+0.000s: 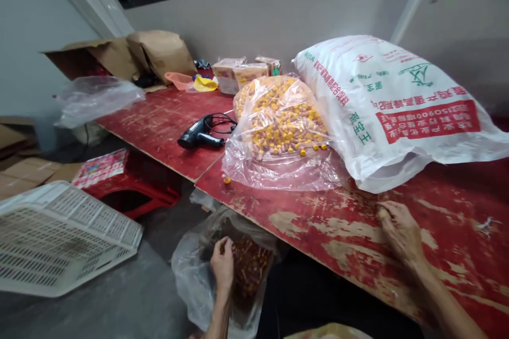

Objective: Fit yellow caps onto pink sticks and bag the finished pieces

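Note:
My left hand (222, 264) is down below the table edge, fingers curled on the rim of a clear plastic bag (194, 286) that holds reddish-brown pieces (250, 270). My right hand (400, 228) lies on the worn red table (318, 222), fingers bent and pressed to the surface just in front of a big white printed sack (393, 106). I cannot make out anything under those fingers. A clear bag of yellow and pink pieces (280, 122) lies open to the left of the sack, with a few pieces spilled beside it.
A black heat gun (196, 135) with its cord lies on the table. Packets (238, 71), brown cardboard (131, 55) and loose plastic (95, 98) sit further back. A white plastic crate (59, 235) and a red stool (135, 180) stand on the floor at left.

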Motion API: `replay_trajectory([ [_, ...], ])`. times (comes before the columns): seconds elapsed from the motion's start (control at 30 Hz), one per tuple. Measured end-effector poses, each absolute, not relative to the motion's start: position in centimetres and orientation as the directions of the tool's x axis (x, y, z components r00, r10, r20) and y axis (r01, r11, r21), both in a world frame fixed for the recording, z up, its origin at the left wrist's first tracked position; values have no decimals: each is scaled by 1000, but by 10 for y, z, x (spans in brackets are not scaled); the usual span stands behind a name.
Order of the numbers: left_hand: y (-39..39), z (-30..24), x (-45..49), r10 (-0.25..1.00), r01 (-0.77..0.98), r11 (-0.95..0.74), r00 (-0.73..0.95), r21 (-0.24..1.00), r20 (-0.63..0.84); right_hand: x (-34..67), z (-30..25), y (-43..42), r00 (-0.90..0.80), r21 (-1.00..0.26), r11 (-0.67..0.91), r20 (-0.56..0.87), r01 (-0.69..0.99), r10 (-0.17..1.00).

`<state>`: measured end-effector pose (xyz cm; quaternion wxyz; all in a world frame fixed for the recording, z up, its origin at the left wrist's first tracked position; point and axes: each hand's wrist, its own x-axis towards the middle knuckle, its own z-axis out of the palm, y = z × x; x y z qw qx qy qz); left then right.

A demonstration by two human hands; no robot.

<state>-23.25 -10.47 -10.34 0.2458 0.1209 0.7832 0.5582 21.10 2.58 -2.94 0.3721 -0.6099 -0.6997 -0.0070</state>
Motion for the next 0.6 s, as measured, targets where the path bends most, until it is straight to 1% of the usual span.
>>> replay_trajectory([
  [0.03, -92, -82, -228, 524, 46, 292, -843, 955, -120, 215, -28, 38, 43, -436, 247, 556, 865, 830],
  [0.1, -60, -37, -207, 653, 327, 132, -739, 936, 166, 220, -26, 63, 66, -403, 230, 600, 886, 797],
  [0.13, -40, -16, -191, 709, 405, 44, -657, 913, 257, 222, -26, 76, 69, -381, 221, 617, 898, 784],
  [0.2, 5, 13, -153, 834, 504, -99, -428, 858, 348, 220, -28, 97, 70, -347, 204, 636, 916, 769],
  [0.27, 56, 24, -116, 909, 628, -164, -202, 761, 364, 215, -34, 110, 53, -331, 211, 638, 920, 768],
  [0.33, 107, 22, -87, 932, 722, -158, -116, 673, 342, 210, -42, 113, 23, -322, 235, 631, 917, 776],
  [0.37, 130, 18, -76, 936, 750, -141, -112, 646, 334, 208, -46, 112, 8, -315, 246, 629, 917, 777],
  [0.47, 185, 6, -60, 938, 783, -89, -142, 615, 317, 210, -55, 107, -28, -278, 262, 634, 924, 773],
  [0.6, 222, -2, -58, 941, 818, -52, -152, 573, 303, 223, -47, 124, -52, -242, 258, 628, 935, 777],
])
